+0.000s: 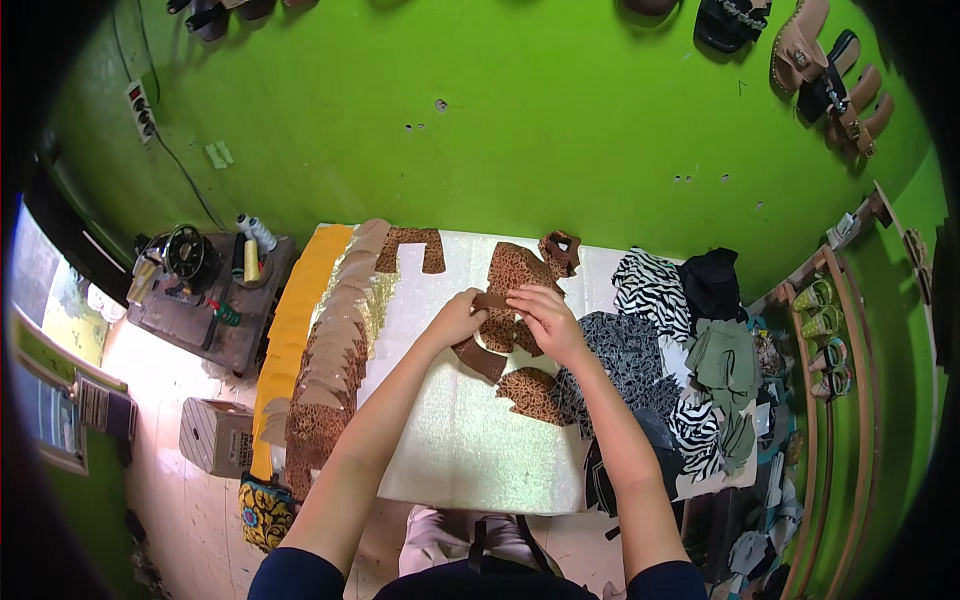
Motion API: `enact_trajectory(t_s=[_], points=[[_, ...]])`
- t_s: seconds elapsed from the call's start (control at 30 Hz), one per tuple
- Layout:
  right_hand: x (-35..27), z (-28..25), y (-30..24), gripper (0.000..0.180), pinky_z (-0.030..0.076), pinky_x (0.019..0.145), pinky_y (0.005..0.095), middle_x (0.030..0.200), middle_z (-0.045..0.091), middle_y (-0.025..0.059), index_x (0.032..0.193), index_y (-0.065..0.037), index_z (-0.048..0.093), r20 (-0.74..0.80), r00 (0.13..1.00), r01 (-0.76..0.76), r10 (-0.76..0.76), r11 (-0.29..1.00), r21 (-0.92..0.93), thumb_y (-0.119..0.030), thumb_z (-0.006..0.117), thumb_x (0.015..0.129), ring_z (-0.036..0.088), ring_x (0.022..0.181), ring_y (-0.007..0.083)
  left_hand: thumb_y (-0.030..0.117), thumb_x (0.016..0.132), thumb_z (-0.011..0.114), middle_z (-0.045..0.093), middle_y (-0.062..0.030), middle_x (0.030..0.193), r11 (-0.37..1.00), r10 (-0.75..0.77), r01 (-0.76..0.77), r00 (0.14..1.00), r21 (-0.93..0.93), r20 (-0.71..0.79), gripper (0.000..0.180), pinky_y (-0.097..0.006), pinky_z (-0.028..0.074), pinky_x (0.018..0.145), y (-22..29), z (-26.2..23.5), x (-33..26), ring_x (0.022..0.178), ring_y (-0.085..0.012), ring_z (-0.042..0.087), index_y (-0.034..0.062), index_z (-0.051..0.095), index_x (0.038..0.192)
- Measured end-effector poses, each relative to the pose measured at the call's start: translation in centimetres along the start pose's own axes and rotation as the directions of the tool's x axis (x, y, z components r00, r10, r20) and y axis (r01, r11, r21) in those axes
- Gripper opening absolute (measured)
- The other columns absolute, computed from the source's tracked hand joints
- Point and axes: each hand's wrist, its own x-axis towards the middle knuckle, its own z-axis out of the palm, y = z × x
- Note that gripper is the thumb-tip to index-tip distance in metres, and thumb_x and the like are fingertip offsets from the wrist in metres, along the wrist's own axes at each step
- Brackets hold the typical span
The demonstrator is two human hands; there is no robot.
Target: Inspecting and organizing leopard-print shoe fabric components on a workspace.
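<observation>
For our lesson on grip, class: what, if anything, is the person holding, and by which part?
A small brown strip, held by its ends: the left hand at the left end, the right hand at the right end.

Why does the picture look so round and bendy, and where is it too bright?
In the head view, the wide fisheye lens curves straight edges, like the wooden rack at the right, and leaves black corners; also in the head view, the floor at the left is washed out almost white, and the shiny table cover glints.
</observation>
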Motion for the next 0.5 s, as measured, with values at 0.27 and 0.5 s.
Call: enact_trajectory(t_s=[0.27,0.5], points=[[-3.0,0.5,-1.9,0.058,0.033,0.099,0.0383,0.127,0.044,0.0164,0.129,-0.009,0.040,0.135,0.959,-0.265,0.251,0.959,0.098,-0.031,0.062,0.080,0.044,0.116,0.0248,0.023,0.075,0.063,0.063,-0.0139,0.088,0.934,0.103,-0.108,0.994,0.340,0.032,0.035,-0.038,0.047,0.069,5.2,-1.0,-7.7,0.083,-0.0304,0.061,0.0085,0.051,0.104],[-4.7,3.0,-3.8,0.042,0.045,0.080,0.0302,0.095,0.060,0.0102,0.109,0.000,0.053,0.419,0.821,-0.533,0.387,0.782,0.323,-0.025,0.066,0.078,0.056,0.090,0.0182,0.021,0.077,0.063,0.062,-0.0143,0.087,0.920,0.043,-0.129,0.971,0.370,0.234,0.048,-0.036,0.047,0.068,7.4,-1.0,-11.5,0.079,-0.0293,0.061,0.0086,0.042,0.118]])
